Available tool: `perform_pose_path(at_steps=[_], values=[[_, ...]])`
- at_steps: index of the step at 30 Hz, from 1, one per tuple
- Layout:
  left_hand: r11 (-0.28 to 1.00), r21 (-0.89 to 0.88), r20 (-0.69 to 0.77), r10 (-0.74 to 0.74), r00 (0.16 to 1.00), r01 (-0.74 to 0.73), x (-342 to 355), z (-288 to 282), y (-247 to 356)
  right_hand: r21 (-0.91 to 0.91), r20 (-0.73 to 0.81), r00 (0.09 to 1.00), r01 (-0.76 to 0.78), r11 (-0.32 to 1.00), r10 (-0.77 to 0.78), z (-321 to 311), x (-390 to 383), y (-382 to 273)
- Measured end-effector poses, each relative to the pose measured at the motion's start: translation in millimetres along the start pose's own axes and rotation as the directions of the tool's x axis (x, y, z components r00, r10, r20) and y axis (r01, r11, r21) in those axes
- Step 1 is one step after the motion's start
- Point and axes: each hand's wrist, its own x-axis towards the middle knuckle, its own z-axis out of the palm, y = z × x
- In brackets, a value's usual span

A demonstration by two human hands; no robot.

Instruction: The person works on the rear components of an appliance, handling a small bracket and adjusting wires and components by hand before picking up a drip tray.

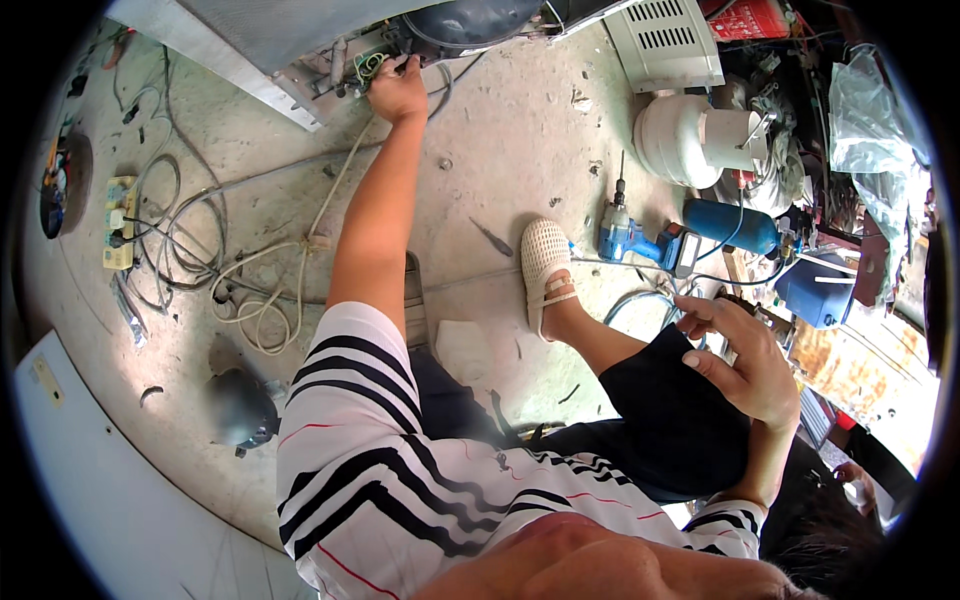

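Green-and-yellow wire loop (370, 65), tucked into the open base of the grey sheet-metal appliance cabinet (262, 40), just beside a black rounded compressor (470, 20) mounted there. Pinched by the left hand (397, 92), arm at full stretch across the concrete floor (500, 150), grip closed narrow on the wiring, fingertips partly hidden behind it.

Step in hand, by the look of it: working the wiring at the cabinet base, one-handed. Judged from that reach: any further move there calls for a steady pinch and small finger work, no tugging, since the loop sits crowded among other leads and metal edges.

Right hand (745, 360) well away from the cabinet, above the bent right knee, grip wide and empty, fingers loosely spread.

Counted, outward from the cabinet:
- One white vented metal panel (665, 40), close by to its right.
- One white squat gas cylinder (690, 138), further right.
- One blue cordless drill (630, 238) and one blue slim cylinder (730, 225), below that, well apart from the cabinet.
- One white perforated sandal (545, 265) on the foot, near the drill.
- One loose coil of cream cable (260, 300), below the cabinet.
- One yellow power strip (118, 222), down to its left.
- One black dome-shaped compressor shell (238, 408), furthest off, on the floor.
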Motion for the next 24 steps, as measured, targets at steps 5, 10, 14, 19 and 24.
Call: perform_pose_path(at_steps=[5, 10, 14, 19, 24], values=[[0.998, -0.043, -0.023, 0.051, 0.998, -0.052, -2, 5, -4, 0.002, 0.003, 1.0, -0.015, 1.0, 0.015, -2, 6, 2], [0.996, -0.036, 0.0, 0.077, 0.997, -0.077, -6, 3, -1, 0.006, 0.012, 0.999, -0.033, 0.999, 0.033, -3, 10, 2], [0.987, -0.09, -0.002, 0.135, 0.991, -0.135, 2, 2, -7, 0.018, 0.024, 0.999, -0.022, 1.0, 0.022, -4, 14, 2], [0.99, -0.052, 0.078, 0.139, 0.987, -0.135, 3, 2, -10, 0.021, 0.018, 1.0, -0.022, 1.0, 0.021, -3, 12, 3], [0.972, -0.159, 0.076, 0.187, 0.979, -0.173, 13, 21, -32, 0.022, 0.016, 1.0, -0.014, 1.0, 0.013, -2, 9, 4]])
